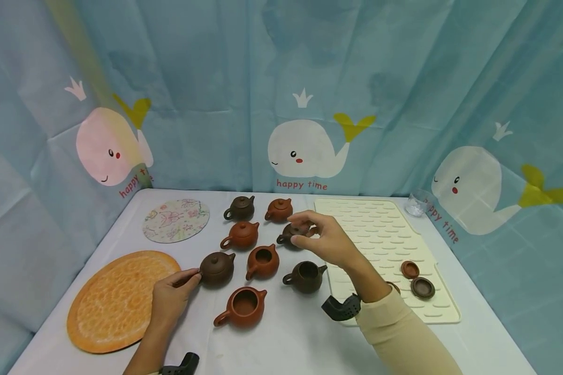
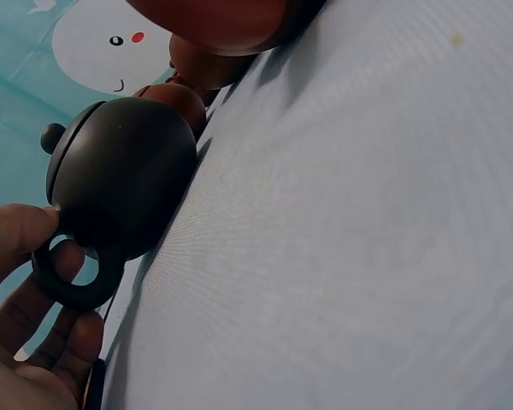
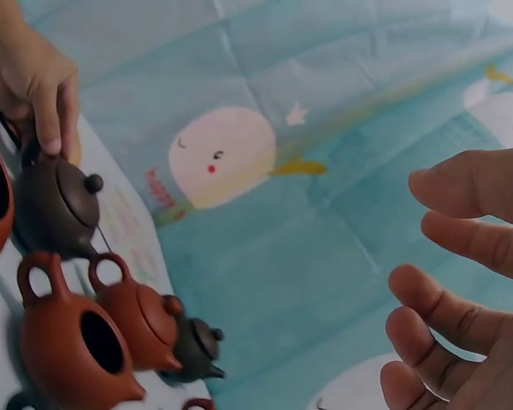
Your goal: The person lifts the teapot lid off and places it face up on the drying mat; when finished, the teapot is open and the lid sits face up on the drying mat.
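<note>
A dark brown lidded teapot [image 1: 217, 270] sits on the table at centre left. My left hand [image 1: 170, 297] grips its ring handle; in the left wrist view the thumb lies on top and a finger passes through the loop of the teapot [image 2: 124, 171]. Over another dark teapot [image 1: 286, 237] hovers my right hand [image 1: 330, 244], partly covering it, fingers apart and slightly bent with nothing in them. Nearby stand two lidless reddish teapots, one in the middle [image 1: 263, 262] and one in front [image 1: 244, 308], plus a lidless dark teapot [image 1: 306, 277].
Farther back are a dark lidded teapot [image 1: 241, 208] and two reddish lidded ones [image 1: 279, 210]. A cream mat [image 1: 366, 229] on the right bears loose lids [image 1: 423, 287]. A glass cup [image 1: 418, 203] stands behind it. Left lie a bread-patterned mat [image 1: 117, 302] and a floral mat [image 1: 175, 221].
</note>
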`<move>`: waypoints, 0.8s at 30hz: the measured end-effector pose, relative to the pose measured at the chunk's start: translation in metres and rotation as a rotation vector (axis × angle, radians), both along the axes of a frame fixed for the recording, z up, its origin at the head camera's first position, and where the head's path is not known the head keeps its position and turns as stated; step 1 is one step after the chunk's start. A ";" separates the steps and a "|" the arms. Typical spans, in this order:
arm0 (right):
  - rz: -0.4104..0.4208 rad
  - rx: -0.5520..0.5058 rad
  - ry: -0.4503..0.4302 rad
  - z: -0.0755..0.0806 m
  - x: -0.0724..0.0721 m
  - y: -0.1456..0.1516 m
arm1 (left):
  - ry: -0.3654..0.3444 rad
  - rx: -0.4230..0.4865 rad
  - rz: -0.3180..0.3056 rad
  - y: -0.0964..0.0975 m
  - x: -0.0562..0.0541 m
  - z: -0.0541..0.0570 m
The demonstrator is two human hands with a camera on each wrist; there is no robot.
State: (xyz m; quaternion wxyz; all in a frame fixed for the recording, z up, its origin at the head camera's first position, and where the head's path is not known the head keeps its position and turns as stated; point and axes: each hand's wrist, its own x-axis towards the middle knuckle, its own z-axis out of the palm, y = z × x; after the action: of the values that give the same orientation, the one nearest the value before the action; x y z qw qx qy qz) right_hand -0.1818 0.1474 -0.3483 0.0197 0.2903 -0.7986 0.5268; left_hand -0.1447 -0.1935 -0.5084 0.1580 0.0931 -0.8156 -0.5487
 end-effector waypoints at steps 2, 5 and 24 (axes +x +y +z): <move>0.010 -0.007 -0.025 -0.004 -0.002 -0.007 | -0.003 0.002 -0.002 0.000 0.000 0.000; 0.022 -0.017 -0.067 -0.010 -0.004 -0.018 | -0.006 0.003 -0.003 0.000 0.000 0.000; 0.111 -0.004 -0.133 -0.036 -0.014 -0.080 | -0.048 -0.016 0.026 0.001 -0.001 -0.001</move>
State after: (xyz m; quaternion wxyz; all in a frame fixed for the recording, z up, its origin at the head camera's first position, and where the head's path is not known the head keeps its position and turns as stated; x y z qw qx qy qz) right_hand -0.1954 0.0673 -0.3841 -0.0620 0.2985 -0.7797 0.5470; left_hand -0.1459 -0.1928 -0.5092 0.1460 0.1155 -0.8222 -0.5379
